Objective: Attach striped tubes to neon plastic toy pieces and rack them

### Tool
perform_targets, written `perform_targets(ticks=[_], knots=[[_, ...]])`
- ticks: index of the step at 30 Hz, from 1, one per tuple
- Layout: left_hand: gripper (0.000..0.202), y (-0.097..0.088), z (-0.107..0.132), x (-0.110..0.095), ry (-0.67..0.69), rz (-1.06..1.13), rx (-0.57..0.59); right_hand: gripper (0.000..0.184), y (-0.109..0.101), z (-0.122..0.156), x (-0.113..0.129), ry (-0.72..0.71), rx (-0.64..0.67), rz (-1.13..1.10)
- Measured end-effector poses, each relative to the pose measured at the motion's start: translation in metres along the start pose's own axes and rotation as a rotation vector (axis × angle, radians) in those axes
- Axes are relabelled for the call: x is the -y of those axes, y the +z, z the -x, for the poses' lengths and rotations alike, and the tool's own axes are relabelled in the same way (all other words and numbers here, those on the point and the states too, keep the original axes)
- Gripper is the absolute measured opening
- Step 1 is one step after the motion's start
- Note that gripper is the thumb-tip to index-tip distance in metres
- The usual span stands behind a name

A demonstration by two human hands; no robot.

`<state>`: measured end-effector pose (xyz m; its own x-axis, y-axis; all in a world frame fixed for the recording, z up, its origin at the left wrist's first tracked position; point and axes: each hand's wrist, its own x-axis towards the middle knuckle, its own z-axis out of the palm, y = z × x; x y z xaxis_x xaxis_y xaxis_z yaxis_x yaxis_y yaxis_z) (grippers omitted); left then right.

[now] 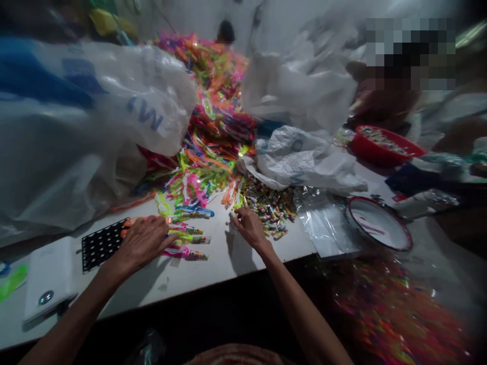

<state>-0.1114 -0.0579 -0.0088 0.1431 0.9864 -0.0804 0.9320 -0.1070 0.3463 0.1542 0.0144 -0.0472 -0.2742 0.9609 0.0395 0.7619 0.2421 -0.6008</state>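
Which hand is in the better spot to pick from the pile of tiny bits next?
Probably the right hand: it's right beside the pile of tiny bits. The left hand is farther away, over the bright plastic pieces.

Dim, cool light on a pale grey wall (190, 17) across the back, blurred in parts; a white table (218, 258) runs below, front edge slanting up rightward, darkness under it, a greyish patch (447, 268) at right perhaps floor.
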Motion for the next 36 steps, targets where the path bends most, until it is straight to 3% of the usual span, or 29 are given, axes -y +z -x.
perform_targets(ticks=[3, 6, 9, 12, 14, 17, 20, 23, 25, 28, 36], knots=[[0.024, 0.017, -0.028, -0.009, 0.062, -0.259, -0.145, 0.018, 0.008, -0.021, -0.001, 0.046, 0.064, 0.332], [0.028, 0.052, -0.063, -0.026, 0.208, -0.22, -0.118, 0.022, 0.02, -0.03, 0.001, 0.037, 0.092, 0.444], [0.031, 0.072, -0.089, -0.036, 0.263, -0.136, -0.12, 0.019, 0.021, -0.032, 0.001, 0.011, 0.043, 0.4], [0.025, 0.061, -0.101, -0.04, 0.3, -0.095, -0.123, 0.016, 0.01, -0.027, 0.0, -0.023, -0.097, 0.157], [0.024, 0.044, -0.1, -0.045, 0.329, -0.065, -0.131, 0.021, 0.0, -0.02, 0.003, -0.017, -0.134, -0.186], [0.028, 0.02, -0.089, -0.056, 0.309, 0.152, -0.163, 0.027, -0.015, -0.005, 0.011, 0.051, -0.017, -0.751], [0.029, 0.01, -0.069, -0.069, 0.213, 0.55, 0.028, 0.031, -0.026, 0.009, 0.019, 0.097, 0.131, -1.049], [0.033, 0.014, -0.049, -0.077, 0.135, 0.822, 0.345, 0.032, -0.033, 0.02, 0.022, 0.101, 0.232, -1.162], [0.035, 0.02, -0.039, -0.079, 0.096, 0.921, 0.455, 0.028, -0.033, 0.026, 0.02, 0.097, 0.263, -1.14], [0.034, 0.028, -0.028, -0.08, 0.091, 0.984, 0.503, 0.023, -0.027, 0.034, 0.013, 0.093, 0.293, -1.079], [0.035, 0.029, -0.023, -0.085, 0.11, 0.897, 0.569, 0.025, -0.023, 0.047, 0.005, 0.125, 0.287, -1.149]])
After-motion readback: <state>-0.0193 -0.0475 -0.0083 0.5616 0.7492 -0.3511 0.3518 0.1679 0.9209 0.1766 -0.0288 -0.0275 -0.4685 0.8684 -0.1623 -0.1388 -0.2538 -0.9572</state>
